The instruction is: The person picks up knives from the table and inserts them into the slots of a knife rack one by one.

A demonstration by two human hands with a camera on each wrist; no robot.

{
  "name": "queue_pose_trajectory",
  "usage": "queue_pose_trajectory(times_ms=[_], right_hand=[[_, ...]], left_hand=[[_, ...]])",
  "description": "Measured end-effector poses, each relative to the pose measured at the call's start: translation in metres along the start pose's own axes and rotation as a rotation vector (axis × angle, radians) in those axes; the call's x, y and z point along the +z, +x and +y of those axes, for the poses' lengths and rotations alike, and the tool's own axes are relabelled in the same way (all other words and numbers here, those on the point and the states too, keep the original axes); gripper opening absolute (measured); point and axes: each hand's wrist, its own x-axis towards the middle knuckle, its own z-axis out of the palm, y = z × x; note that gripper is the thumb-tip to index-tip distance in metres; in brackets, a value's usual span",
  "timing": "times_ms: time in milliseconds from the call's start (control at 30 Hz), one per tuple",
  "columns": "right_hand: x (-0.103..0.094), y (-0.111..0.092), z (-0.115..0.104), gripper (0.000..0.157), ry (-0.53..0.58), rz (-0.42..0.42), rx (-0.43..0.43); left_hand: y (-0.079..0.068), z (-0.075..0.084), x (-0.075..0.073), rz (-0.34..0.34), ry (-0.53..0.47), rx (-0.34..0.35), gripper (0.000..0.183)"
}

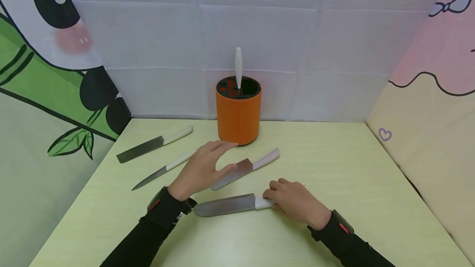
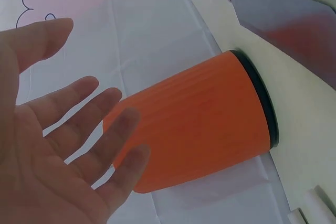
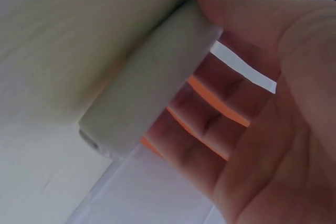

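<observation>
My right hand (image 1: 297,201) holds the white handle (image 3: 149,80) of a broad-bladed kitchen knife (image 1: 226,205) between thumb and fingers. That knife lies low over the front of the table, blade pointing left. My left hand (image 1: 202,168) is held over the table with its fingers spread, and nothing is in it. In the left wrist view, its fingers overlap an orange knife block (image 2: 194,124). Behind both hands the knife block (image 1: 238,118) stands upright, one white-handled knife (image 1: 239,67) sticking out of its black slotted top. A cleaver (image 1: 237,171) lies between the hands, partly covered by my left thumb.
On the left of the table (image 1: 334,155) lie a rectangular-bladed cleaver (image 1: 142,149) and a slim pointed knife (image 1: 152,177), its handle end behind my left hand. A pale cloth wall (image 1: 159,52) rises behind the block, with printed panels on both sides.
</observation>
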Motion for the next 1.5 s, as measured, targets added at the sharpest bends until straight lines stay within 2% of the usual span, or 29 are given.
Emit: queue_pose_trajectory(times_ms=[100, 233, 367, 500, 700, 867, 1033, 1233, 1367, 1500], right_hand=[[-0.008, -0.002, 0.007, 0.033, 0.083, -0.019, 0.007], [-0.031, -0.008, 0.025, 0.04, 0.213, -0.07, 0.123], [-0.051, -0.017, 0.049, 0.045, 0.301, -0.055, 0.261], [-0.058, -0.027, 0.071, 0.05, 0.386, -0.014, 0.334], [-0.061, -0.036, 0.084, 0.054, 0.431, 0.017, 0.363], [-0.063, -0.036, 0.085, 0.054, 0.433, 0.023, 0.362], [-0.064, -0.036, 0.082, 0.055, 0.44, 0.009, 0.364], [-0.064, -0.037, 0.083, 0.055, 0.44, 0.004, 0.366], [-0.066, -0.04, 0.084, 0.054, 0.432, 0.013, 0.373], [-0.071, -0.044, 0.086, 0.053, 0.429, 0.037, 0.39]], left_hand=[[-0.002, 0.006, 0.004, -0.009, 0.002, 0.033, 0.056], [-0.005, 0.018, 0.01, -0.049, 0.006, 0.051, 0.053], [-0.003, 0.034, 0.025, -0.136, 0.015, 0.089, 0.051], [0.001, 0.05, 0.044, -0.256, 0.043, 0.119, 0.047], [0.01, 0.068, 0.072, -0.394, 0.125, 0.127, 0.04], [0.014, 0.077, 0.093, -0.485, 0.165, 0.091, 0.039], [0.013, 0.084, 0.103, -0.477, 0.218, 0.056, 0.033], [0.009, 0.087, 0.104, -0.426, 0.276, 0.096, 0.029], [0.01, 0.084, 0.1, -0.426, 0.245, 0.1, 0.025], [0.015, 0.08, 0.088, -0.404, 0.18, 0.099, 0.021]])
